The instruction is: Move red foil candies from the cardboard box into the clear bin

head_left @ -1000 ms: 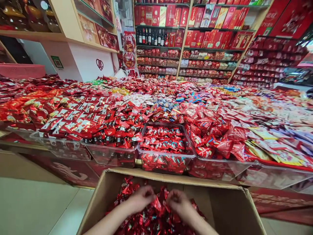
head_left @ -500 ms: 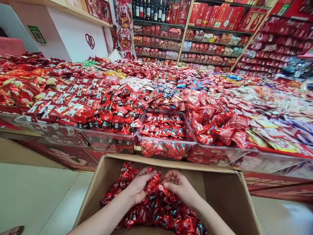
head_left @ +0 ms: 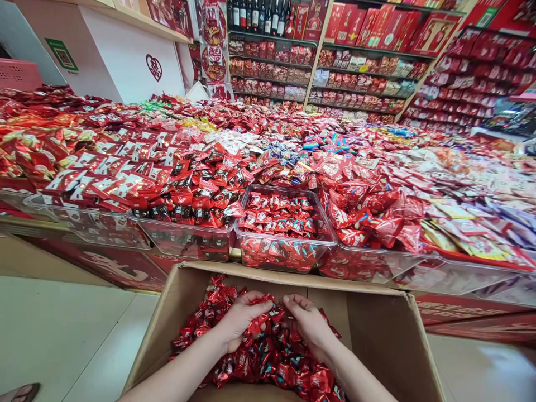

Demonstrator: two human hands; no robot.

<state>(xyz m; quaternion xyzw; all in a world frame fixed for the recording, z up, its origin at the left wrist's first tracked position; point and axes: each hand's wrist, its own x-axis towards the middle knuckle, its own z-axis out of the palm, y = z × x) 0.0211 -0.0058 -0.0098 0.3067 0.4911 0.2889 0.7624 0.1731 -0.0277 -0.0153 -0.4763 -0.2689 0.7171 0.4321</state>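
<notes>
Both my hands are down inside an open cardboard box (head_left: 389,329) that holds a heap of red foil-wrapped candies (head_left: 268,357). My left hand (head_left: 240,318) is cupped, its fingers curled around a clump of those candies. My right hand (head_left: 307,321) faces it a few centimetres away, fingers bent over the same clump. Just beyond the box, on the counter edge, stands a clear plastic tray (head_left: 285,254) partly filled with matching red candies.
A wide counter carries several clear trays heaped with wrapped sweets, mostly red, with pastel packets (head_left: 473,234) at the right. Shelves of red boxes and bottles (head_left: 268,17) line the back wall. Pale floor tiles (head_left: 62,335) lie left of the box.
My hands turned from palms-down on the heap to cupping a clump of candies. They lifted it slightly, and now sit lower on the heap, closed tighter. The view tilted down.
</notes>
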